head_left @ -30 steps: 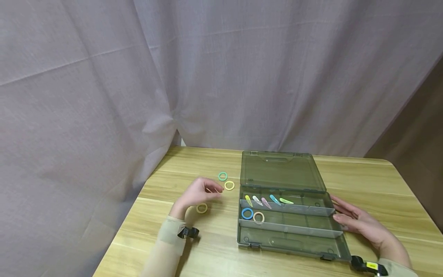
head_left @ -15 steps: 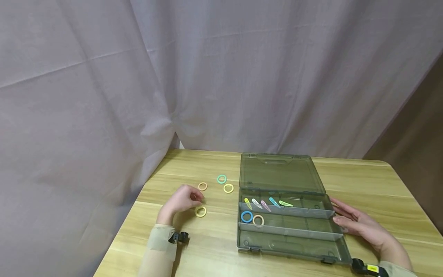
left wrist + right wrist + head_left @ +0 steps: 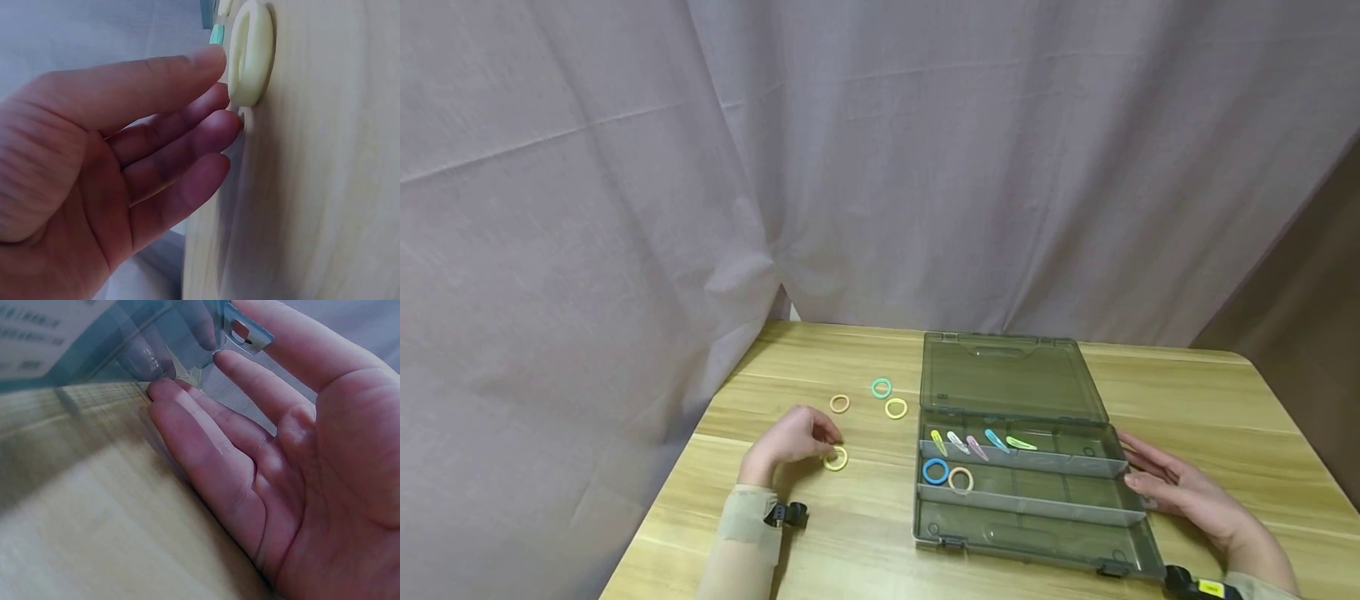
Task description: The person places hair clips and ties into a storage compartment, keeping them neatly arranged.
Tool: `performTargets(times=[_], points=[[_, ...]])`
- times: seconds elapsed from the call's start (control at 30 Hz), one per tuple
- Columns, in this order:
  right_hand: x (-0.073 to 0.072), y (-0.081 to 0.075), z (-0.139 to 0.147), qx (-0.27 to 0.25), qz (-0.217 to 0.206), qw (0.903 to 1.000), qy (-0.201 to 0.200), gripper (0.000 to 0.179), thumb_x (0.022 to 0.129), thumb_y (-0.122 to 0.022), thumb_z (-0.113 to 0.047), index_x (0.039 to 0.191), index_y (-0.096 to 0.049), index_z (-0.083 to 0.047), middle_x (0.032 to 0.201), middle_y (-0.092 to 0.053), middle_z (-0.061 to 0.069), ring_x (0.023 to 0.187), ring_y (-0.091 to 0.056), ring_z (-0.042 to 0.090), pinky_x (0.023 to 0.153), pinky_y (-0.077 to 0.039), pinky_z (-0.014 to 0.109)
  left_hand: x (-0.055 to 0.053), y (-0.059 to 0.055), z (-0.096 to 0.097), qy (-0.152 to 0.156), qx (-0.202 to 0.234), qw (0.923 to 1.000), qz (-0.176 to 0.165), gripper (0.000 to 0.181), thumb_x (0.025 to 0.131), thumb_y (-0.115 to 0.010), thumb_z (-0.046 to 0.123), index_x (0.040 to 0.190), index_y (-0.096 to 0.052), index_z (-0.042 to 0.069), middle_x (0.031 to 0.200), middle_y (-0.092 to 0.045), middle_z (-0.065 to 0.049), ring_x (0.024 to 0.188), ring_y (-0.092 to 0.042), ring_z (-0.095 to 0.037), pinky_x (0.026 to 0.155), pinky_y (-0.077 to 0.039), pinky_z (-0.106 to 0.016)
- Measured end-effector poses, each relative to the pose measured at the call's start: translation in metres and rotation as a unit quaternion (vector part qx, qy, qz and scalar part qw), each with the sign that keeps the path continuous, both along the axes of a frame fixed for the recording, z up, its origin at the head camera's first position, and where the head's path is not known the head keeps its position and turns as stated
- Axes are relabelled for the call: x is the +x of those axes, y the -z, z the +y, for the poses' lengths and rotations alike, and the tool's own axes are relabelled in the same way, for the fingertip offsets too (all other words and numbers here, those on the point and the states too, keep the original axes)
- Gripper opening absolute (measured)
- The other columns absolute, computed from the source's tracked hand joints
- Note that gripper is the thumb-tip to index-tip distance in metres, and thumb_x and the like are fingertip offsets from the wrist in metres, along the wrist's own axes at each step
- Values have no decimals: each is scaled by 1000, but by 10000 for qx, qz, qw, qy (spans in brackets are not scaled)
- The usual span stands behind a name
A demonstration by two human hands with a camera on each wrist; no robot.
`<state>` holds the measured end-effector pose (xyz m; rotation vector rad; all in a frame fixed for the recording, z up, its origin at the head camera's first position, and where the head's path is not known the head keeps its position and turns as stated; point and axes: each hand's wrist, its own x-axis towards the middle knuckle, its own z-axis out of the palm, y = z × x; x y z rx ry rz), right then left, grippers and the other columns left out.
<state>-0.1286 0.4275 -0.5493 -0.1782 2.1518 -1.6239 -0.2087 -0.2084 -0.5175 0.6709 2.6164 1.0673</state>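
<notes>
My left hand (image 3: 793,435) is low over the table, thumb and fingertips right at the edge of a pale yellow hair tie (image 3: 836,459). In the left wrist view its fingers (image 3: 194,134) are gently bent, the thumb tip beside the standing-out rim of that pale yellow hair tie (image 3: 255,53). My right hand (image 3: 1187,487) rests along the right wall of a dark see-through storage box (image 3: 1037,547). Its fairly straight fingers (image 3: 206,447) touch the box's side. Inside the box, snap hair clips (image 3: 976,447) lie in the back row; a blue hair tie (image 3: 936,471) and a peach one are in the middle row.
Beyond the left hand lie an orange hair tie (image 3: 839,404), a green hair tie (image 3: 882,388) and a yellow hair tie (image 3: 896,408). The box's lid (image 3: 1011,379) lies folded back. A grey curtain (image 3: 887,208) hangs behind the wooden table (image 3: 850,533).
My left hand has moved left, away from the yellow hair tie and down to the pale yellow one, uncovering the orange hair tie. The right hand stays at the box.
</notes>
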Motion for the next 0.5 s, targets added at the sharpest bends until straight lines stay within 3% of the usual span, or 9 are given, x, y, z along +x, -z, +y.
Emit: performTargets(times=[0.1, 0.27, 0.5], points=[[1, 0, 0, -31, -6, 10000, 31, 71, 114, -52, -20, 173, -12, -15, 137, -41, -41, 121, -51, -15, 90, -56, 29, 1, -1, 1, 7, 3, 10000, -83, 17, 81, -90, 1, 94, -81, 7, 82, -73, 7, 75, -66, -8, 72, -57, -27], [1, -1, -2, 48, 53, 9999, 118, 72, 113, -54, -20, 172, -14, -12, 146, -44, -32, 121, -49, -16, 90, -55, 27, 2, -1, 3, 21, 47, 9998, -185, 17, 80, -89, -2, 93, -80, 4, 80, -73, 4, 74, -65, -10, 70, -56, -26], [2, -1, -2, 0, 52, 10000, 79, 72, 113, -53, -19, 172, -13, -11, 139, -42, -39, 121, -49, -16, 90, -55, 28, 2, 2, 5, 5, 46, 9997, -235, 17, 80, -87, -7, 90, -80, 4, 78, -71, 3, 73, -64, -10, 68, -54, -24]])
